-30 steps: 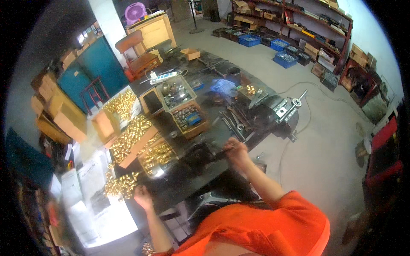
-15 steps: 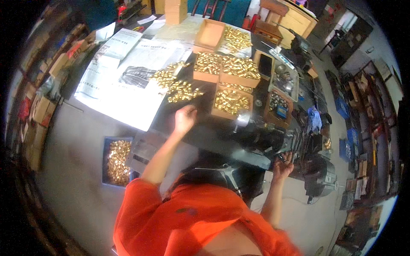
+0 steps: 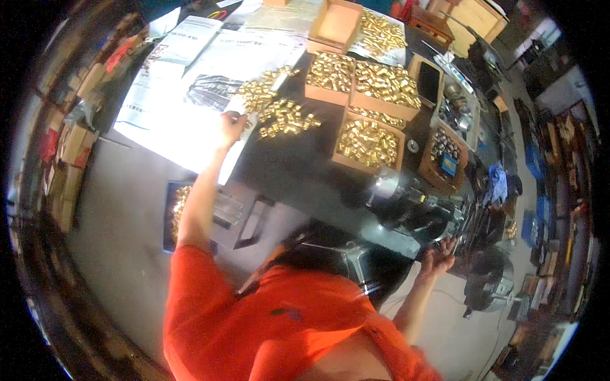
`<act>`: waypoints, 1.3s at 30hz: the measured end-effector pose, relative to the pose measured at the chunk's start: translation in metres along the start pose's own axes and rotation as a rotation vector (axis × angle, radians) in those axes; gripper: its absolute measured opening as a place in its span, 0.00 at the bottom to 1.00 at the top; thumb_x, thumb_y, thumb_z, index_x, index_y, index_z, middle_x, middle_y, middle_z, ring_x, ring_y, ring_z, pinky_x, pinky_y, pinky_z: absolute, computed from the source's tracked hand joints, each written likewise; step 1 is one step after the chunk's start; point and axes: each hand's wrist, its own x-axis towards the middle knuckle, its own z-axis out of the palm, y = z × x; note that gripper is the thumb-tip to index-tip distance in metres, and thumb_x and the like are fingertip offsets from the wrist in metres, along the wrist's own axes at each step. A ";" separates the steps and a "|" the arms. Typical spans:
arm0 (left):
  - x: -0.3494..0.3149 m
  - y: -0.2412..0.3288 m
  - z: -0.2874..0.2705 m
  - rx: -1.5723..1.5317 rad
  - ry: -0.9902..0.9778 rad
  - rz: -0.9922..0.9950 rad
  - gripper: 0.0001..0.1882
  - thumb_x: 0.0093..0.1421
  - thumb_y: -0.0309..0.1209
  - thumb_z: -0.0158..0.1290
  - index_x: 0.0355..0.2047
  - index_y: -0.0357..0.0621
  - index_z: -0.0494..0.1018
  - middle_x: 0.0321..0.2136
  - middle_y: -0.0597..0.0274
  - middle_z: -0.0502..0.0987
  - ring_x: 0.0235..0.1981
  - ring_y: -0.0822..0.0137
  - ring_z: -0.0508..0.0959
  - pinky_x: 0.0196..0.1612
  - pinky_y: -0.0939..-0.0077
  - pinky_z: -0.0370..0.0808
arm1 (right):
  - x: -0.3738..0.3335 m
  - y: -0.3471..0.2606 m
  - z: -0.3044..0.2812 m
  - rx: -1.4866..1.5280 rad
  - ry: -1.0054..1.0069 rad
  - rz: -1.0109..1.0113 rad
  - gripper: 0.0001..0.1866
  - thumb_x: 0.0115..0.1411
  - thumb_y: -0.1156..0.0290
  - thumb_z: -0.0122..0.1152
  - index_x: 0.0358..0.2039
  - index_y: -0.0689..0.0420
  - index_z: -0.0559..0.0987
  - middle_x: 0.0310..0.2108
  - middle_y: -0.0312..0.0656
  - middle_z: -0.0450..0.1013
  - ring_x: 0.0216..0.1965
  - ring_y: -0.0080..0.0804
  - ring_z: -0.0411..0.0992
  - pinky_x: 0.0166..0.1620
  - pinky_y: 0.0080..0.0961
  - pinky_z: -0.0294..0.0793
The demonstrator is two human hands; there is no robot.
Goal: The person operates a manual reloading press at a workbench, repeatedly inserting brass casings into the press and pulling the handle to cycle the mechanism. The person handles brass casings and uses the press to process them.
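Observation:
My left hand [image 3: 232,129] reaches out over the newspaper [image 3: 149,108], at the left edge of a loose pile of small brass fittings [image 3: 289,117]. Its fingers are curled together; whether a fitting is between them I cannot make out. Low on the right, my right hand [image 3: 437,260] curls its fingers at a dark part on the near side of a small bench machine [image 3: 413,213]. What exactly they hold there is hidden. A bright round metal chuck [image 3: 386,183] sits at the machine's left end.
Open cardboard boxes [image 3: 368,168] of brass fittings stand beyond the machine. Right of them are a phone [image 3: 430,81], a metal tray [image 3: 456,114] and a wooden tray [image 3: 427,166] of parts. A blue bin [image 3: 170,216] of brass pieces is below the table's left side.
My left hand has moved left and away from me, from the table's near edge to the loose brass pile. My right hand stays at the machine. The whole view has shifted.

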 end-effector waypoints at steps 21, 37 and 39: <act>-0.151 0.103 0.048 -1.003 -0.758 0.373 0.10 0.49 0.19 0.52 0.34 0.34 0.71 0.27 0.59 0.75 0.26 0.72 0.75 0.33 0.80 0.73 | 0.020 0.009 0.099 -0.415 0.346 -0.128 0.07 0.52 0.68 0.50 0.19 0.53 0.70 0.14 0.29 0.60 0.13 0.20 0.55 0.16 0.16 0.55; -0.154 0.150 0.079 -0.814 -0.883 0.532 0.06 0.49 0.17 0.51 0.30 0.31 0.72 0.23 0.60 0.75 0.25 0.74 0.75 0.31 0.80 0.73 | -0.005 -0.009 0.126 -0.506 0.323 -0.093 0.09 0.54 0.67 0.46 0.21 0.56 0.69 0.15 0.30 0.57 0.14 0.20 0.52 0.18 0.16 0.53; -0.150 0.152 0.078 -0.734 -0.868 0.588 0.07 0.48 0.16 0.52 0.30 0.32 0.72 0.24 0.60 0.75 0.27 0.74 0.75 0.33 0.80 0.73 | -0.011 -0.020 0.141 -0.502 0.308 -0.082 0.09 0.54 0.68 0.45 0.20 0.57 0.67 0.14 0.31 0.54 0.13 0.19 0.48 0.16 0.17 0.49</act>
